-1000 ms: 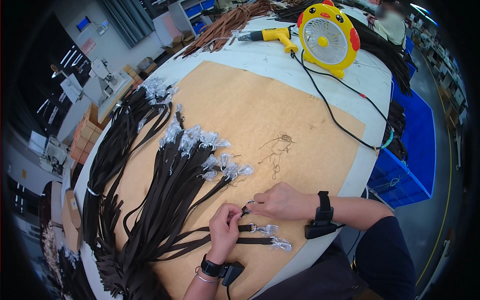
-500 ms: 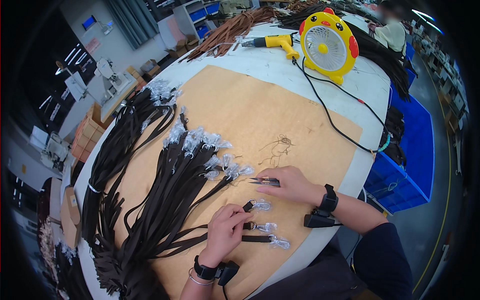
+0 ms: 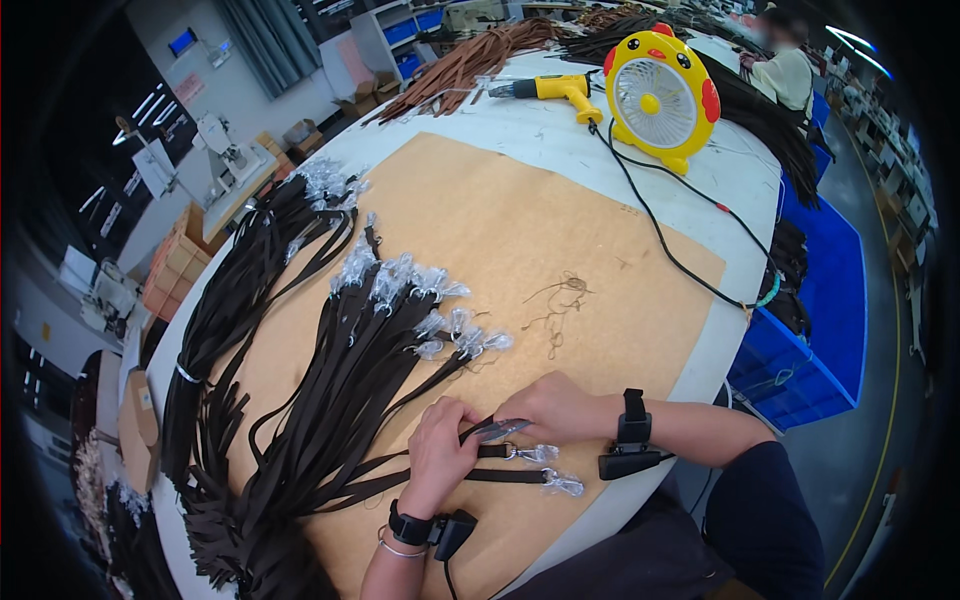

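My left hand (image 3: 442, 445) is closed on the end of a dark brown strap, its fingertips meeting those of my right hand. Thread snips (image 3: 500, 430) stick out of my right hand (image 3: 548, 405), which is closed round them; their blades lie against the strap end. Just below, two more strap ends with plastic-wrapped metal clasps (image 3: 536, 453) lie side by side on the brown paper. These straps run left into a large bundle of dark straps (image 3: 340, 370), whose wrapped clasps (image 3: 400, 280) fan out at its far end. The clasp of the held strap is hidden.
Loose thread scraps (image 3: 570, 290) lie on the brown paper sheet (image 3: 480, 200). Farther back are a yellow heat gun (image 3: 565, 88), a chick-shaped fan (image 3: 660, 100) and its black cord. Another strap bundle (image 3: 225, 290) lies left. A blue bin (image 3: 825, 300) stands right; a person (image 3: 785, 70) works beyond.
My right hand has come left and down with the snips to meet my left hand at the strap end. The loose threads have shifted slightly on the paper.
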`<action>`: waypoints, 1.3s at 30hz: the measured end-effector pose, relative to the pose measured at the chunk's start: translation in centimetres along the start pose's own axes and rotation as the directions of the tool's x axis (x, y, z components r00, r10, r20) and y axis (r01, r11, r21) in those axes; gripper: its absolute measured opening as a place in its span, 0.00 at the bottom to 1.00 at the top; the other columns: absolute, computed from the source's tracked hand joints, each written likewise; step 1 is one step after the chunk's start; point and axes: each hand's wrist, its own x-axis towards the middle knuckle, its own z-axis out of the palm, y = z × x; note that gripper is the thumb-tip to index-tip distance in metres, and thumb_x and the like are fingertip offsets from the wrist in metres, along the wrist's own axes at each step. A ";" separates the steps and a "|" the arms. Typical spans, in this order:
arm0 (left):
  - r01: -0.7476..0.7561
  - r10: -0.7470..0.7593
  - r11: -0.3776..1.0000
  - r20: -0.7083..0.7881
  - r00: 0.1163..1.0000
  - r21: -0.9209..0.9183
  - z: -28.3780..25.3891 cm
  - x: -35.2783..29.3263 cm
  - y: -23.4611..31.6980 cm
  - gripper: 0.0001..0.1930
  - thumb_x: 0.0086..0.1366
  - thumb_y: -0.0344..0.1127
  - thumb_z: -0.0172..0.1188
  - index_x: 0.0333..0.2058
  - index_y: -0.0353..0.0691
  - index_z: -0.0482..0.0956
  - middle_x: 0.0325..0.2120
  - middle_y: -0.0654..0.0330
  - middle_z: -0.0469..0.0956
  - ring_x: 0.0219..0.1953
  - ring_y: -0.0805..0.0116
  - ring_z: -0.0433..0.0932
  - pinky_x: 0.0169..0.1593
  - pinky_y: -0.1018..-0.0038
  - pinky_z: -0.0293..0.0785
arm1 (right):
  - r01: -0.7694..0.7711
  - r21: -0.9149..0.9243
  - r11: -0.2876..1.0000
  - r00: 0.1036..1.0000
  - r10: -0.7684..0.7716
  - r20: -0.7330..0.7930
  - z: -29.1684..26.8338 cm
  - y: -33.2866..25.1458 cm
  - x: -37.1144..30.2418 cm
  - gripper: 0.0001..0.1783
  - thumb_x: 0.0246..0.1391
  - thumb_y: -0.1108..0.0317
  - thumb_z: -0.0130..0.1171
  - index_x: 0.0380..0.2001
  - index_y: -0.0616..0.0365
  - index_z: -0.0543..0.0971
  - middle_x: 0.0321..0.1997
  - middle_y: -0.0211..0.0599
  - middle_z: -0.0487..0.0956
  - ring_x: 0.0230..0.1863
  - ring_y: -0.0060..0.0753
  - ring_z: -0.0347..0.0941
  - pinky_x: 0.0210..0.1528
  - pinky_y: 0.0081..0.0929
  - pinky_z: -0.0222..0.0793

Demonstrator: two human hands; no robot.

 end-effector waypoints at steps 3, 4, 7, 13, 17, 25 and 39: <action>0.168 -0.166 0.983 0.031 0.986 -0.071 -0.1 0.2 -0.1 0.09 0.57 0.28 0.68 0.36 0.37 0.79 0.29 0.58 0.77 0.29 0.63 0.76 0.35 0.68 0.72 | -0.015 0.002 1.000 1.000 0.015 0.013 -1.1 0.2 -0.3 0.05 0.49 0.66 0.59 0.32 0.47 0.80 0.22 0.39 0.78 0.28 0.47 0.78 0.27 0.42 0.70; 0.199 -0.199 0.970 0.012 0.980 -0.139 0.0 0.3 -0.5 0.09 0.57 0.29 0.67 0.36 0.38 0.79 0.29 0.57 0.77 0.31 0.60 0.76 0.36 0.66 0.72 | -0.041 -0.024 0.999 0.999 0.042 0.029 -1.5 0.3 -0.4 0.06 0.49 0.67 0.59 0.32 0.47 0.80 0.23 0.40 0.79 0.27 0.47 0.78 0.27 0.43 0.70; 0.207 -0.220 0.956 -0.043 0.974 -0.208 -0.6 0.9 -0.9 0.09 0.58 0.29 0.66 0.37 0.37 0.79 0.28 0.56 0.77 0.32 0.57 0.76 0.36 0.65 0.71 | -0.118 -0.082 0.990 0.992 0.122 0.038 -2.6 1.3 -0.7 0.07 0.50 0.66 0.59 0.33 0.48 0.81 0.23 0.41 0.79 0.27 0.47 0.78 0.28 0.43 0.70; 0.175 -0.210 0.907 -0.051 0.976 -0.383 -0.8 1.6 -1.4 0.07 0.61 0.26 0.64 0.39 0.33 0.81 0.26 0.61 0.73 0.24 0.73 0.68 0.30 0.75 0.64 | -0.277 0.148 0.949 0.948 0.295 -0.116 -3.3 -0.7 0.9 0.13 0.57 0.54 0.60 0.34 0.51 0.84 0.23 0.43 0.79 0.29 0.49 0.78 0.31 0.40 0.71; 0.155 -0.196 0.868 -0.039 0.980 -0.472 -0.5 1.0 -1.4 0.06 0.62 0.24 0.62 0.38 0.31 0.80 0.25 0.64 0.71 0.24 0.78 0.65 0.28 0.78 0.60 | -0.231 0.145 0.962 0.952 0.254 -0.173 -0.3 -0.8 2.5 0.16 0.59 0.53 0.62 0.34 0.56 0.84 0.23 0.45 0.79 0.26 0.46 0.75 0.30 0.36 0.70; 0.164 -0.194 0.861 -0.013 0.981 -0.482 -0.5 1.1 -1.7 0.04 0.62 0.24 0.62 0.36 0.31 0.81 0.26 0.62 0.72 0.25 0.74 0.68 0.30 0.77 0.62 | -0.228 0.668 0.708 0.928 0.366 -0.071 0.7 0.8 2.5 0.08 0.58 0.67 0.65 0.34 0.62 0.82 0.21 0.32 0.74 0.25 0.14 0.65 0.29 0.22 0.63; 0.064 -0.130 0.837 -0.084 0.988 -0.543 -2.3 1.1 -1.8 0.05 0.61 0.23 0.63 0.36 0.31 0.82 0.29 0.63 0.74 0.31 0.74 0.71 0.35 0.79 0.65 | -0.414 0.007 0.910 0.898 0.410 -0.158 -3.2 3.6 1.7 0.05 0.46 0.67 0.59 0.25 0.55 0.82 0.24 0.45 0.80 0.28 0.51 0.78 0.30 0.45 0.71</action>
